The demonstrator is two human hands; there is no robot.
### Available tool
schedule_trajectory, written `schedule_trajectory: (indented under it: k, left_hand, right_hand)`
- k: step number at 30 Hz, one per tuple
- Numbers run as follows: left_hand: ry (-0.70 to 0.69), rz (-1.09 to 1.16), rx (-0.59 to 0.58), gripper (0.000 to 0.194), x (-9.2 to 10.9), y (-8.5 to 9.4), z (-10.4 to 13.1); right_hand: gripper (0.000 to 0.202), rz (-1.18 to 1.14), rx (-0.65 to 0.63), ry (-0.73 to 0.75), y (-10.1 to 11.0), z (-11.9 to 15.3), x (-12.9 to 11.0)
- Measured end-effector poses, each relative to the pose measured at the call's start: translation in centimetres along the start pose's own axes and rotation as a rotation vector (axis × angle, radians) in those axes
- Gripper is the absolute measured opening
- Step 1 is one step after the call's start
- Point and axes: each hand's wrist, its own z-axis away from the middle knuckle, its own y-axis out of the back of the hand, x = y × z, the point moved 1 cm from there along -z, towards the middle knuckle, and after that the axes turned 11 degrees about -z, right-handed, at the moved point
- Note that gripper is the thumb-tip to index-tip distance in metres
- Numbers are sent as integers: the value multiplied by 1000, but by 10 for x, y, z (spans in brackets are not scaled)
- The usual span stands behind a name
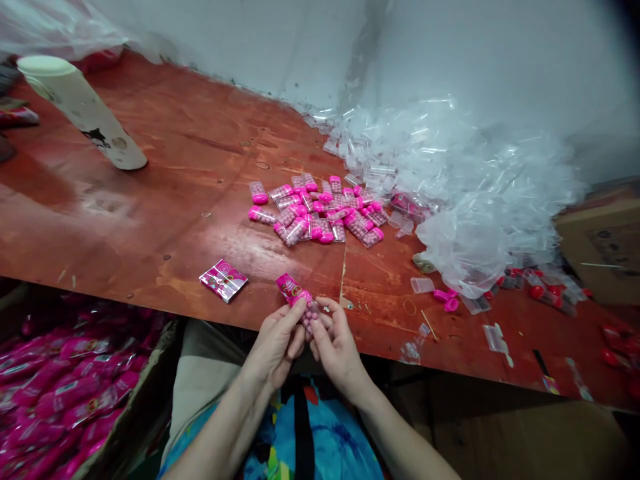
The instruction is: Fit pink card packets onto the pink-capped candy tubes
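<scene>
Both hands grip one small clear candy container (313, 311) filled with pink balls, just over the table's front edge. A printed pink wrapper sleeve (289, 288) sticks out at its pink-cap end, pointing up and left. My left hand (280, 337) is closed, its thumb pressed on the cap end. My right hand (339, 347) pinches the clear lower end between thumb and fingers. To the left lies a flat stack of pink printed sleeves (223, 280). Beyond my hands sits a loose pile of filled containers with pink caps (320, 210).
A box of pink wrapped packs (65, 393) stands below the table at left. A pale bottle (85, 113) stands on the red-brown table (180, 193). A large heap of clear empty containers (480, 180) covers the back right, near a cardboard box (600, 240).
</scene>
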Motion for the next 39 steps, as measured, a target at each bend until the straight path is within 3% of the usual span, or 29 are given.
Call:
schedule_trajectory:
  k: [3, 6, 12, 15, 18, 22, 26, 31, 34, 39]
  left_hand:
    - [3, -65, -42, 40, 2, 0, 3]
    - [-7, -106, -84, 39, 3, -1, 7]
    - [-7, -183, -139, 37, -5, -5, 5]
    - [1, -208, -145, 39, -9, -7, 2]
    - [-39, -199, -59, 44, -5, -6, 1]
    - [-225, -126, 151, 55, 9, 4, 1]
    - [-260, -131, 164, 56, 14, 11, 2]
    - [-248, -147, 173, 48, 11, 13, 5]
    - [-244, -178, 193, 49, 12, 23, 13]
    - [-201, -204, 344, 59, 9, 60, 38]
  right_hand:
    - [34, -331, -9, -212, 0, -3, 1]
    - [38, -499, -17, -296, 2, -3, 1]
    - [39, -222, 40, -105, 5, -5, -3]
    - [38, -144, 25, -86, 6, -8, -4]
    - [38, -154, 16, -107, 7, -8, -4]
    - [37, -169, -41, -118, 6, -3, -3]
    - [43, -161, -148, -118, 7, 0, -2]
    - [38, -174, -146, -128, 4, -4, 2]
    - [39, -203, -170, -159, -8, -6, 4]
    - [37, -229, -309, -252, -48, -9, 17]
